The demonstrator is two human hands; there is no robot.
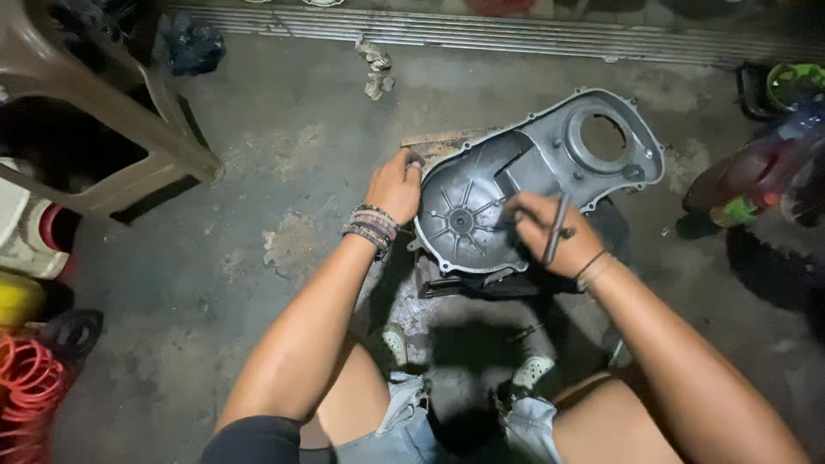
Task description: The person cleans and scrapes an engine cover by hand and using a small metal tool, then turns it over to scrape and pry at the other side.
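Right hand (550, 230) is closed around a slim metal rod-like tool (557, 227), probably a punch or small driver, though blur hides its tip, held over the ribbed inner face of the grey engine side cover (533, 167). Left hand (395, 185) clamps fingers and thumb on the cover's left rim, with the casting resting on a dark block (468, 283) on the concrete floor (258, 258). Working the tool well calls for firm bracing there and square, controlled pressure so it cannot skid across the soft aluminium.

Both arms reach forward and down, bare to the elbows.
Left hand (395, 185) curls, knuckles up, wrist banded; right hand (550, 232) is closed in a fist, thumb side up.
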